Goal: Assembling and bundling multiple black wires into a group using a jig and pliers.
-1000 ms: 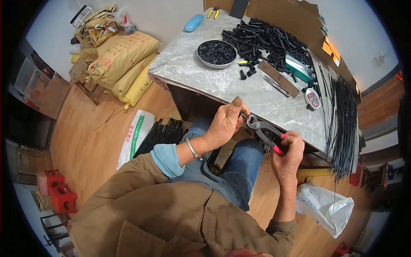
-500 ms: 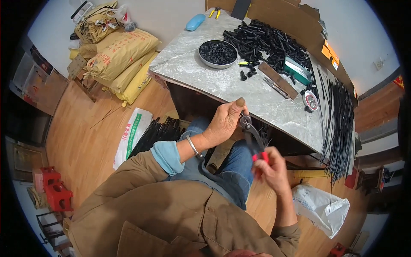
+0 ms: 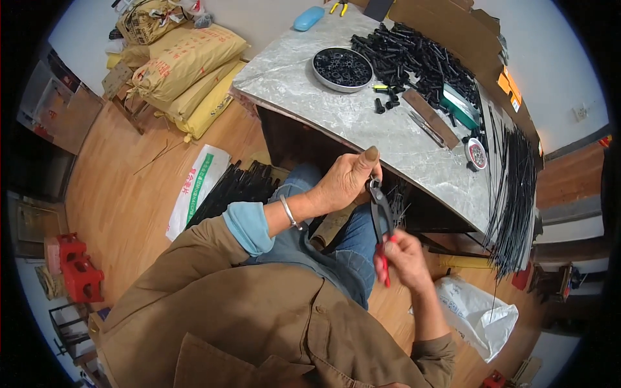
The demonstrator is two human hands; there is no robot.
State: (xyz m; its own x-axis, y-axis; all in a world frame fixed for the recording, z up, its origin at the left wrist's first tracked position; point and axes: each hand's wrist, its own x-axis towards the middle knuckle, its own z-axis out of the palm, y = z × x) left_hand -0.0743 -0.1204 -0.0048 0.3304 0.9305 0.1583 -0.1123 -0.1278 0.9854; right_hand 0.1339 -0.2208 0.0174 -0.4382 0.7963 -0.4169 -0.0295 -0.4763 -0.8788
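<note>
- The left hand [image 3: 349, 180] is raised just in front of the table's near edge, thumb on top, fingers curled inward; what they close on is hidden, so I cannot tell whether they grip anything.
- The right hand [image 3: 402, 262] is lower, its fingers clamped on the red grips of a pair of dark pincers [image 3: 387, 212].
- The pincers stand nearly upright off the table [image 3: 278, 81], before the middle of its near edge, head right at the left fingertips; whether the two touch is unclear.
- A round tin [image 3: 341, 88] filled with small black rings [image 3: 343, 66] sits on the left half, back from the near edge.
- A heap of black tubular pieces [image 3: 414, 55] lies along the far edge.
- Toward the right edge come a brown strip [image 3: 427, 113], tweezers [image 3: 430, 132] beside it, a green box [image 3: 460, 116] and a small white dish [image 3: 480, 167].
- Long dark strands [image 3: 513, 194] run along the right edge, hanging over the near right corner.
- A light-blue case [image 3: 308, 19] lies by the far left corner, near yellow-handled pliers [image 3: 339, 8].
</note>
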